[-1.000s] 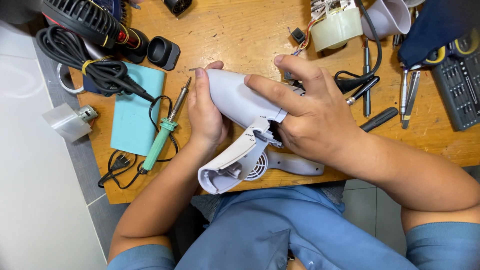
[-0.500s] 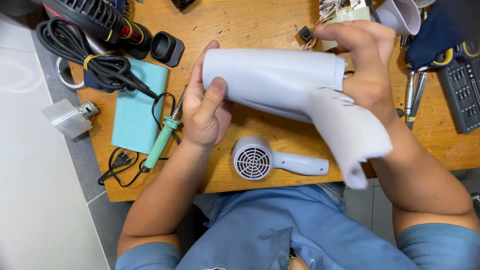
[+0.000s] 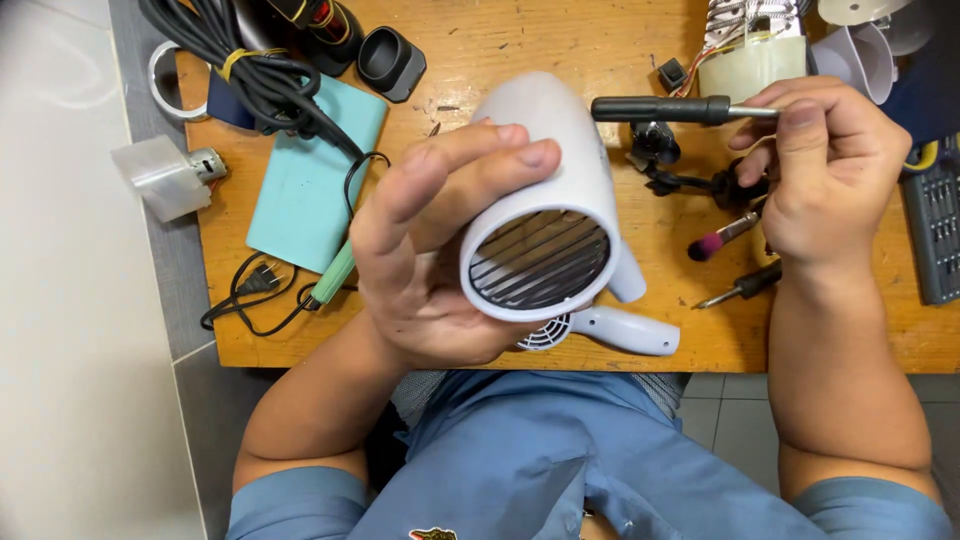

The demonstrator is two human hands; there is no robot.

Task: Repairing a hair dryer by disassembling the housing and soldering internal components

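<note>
Since half a second ago: hair dryer shell (image 3: 545,190) has turned from lying sideways between both hands to pointing its grilled open end at the camera; right hand (image 3: 825,170) has let go of it and now holds a black-handled screwdriver (image 3: 665,109)
Left hand (image 3: 440,250): fingers curled round the left side of the shell, fingertips (image 3: 520,150) pressed on its upper curve; palm under it; shell is held above the near table edge
Right hand grip: thumb and fingers pinching the metal shaft end of the screwdriver; handle points left, its tip end just at the shell's upper right side; whether it touches the shell I cannot tell
Under the shell: a second white dryer part (image 3: 610,328) with round vent lies on the wooden table (image 3: 560,40), partly hidden by the shell
Between the hands: black cable clump (image 3: 690,170), a red-tipped tool (image 3: 720,238), another small screwdriver (image 3: 740,285)
Left of the left hand: green soldering iron (image 3: 335,275) and its black cord (image 3: 250,295); teal mat (image 3: 310,175); bundled black cable (image 3: 250,50)
Far right: bit case (image 3: 935,235) at the table's right edge
</note>
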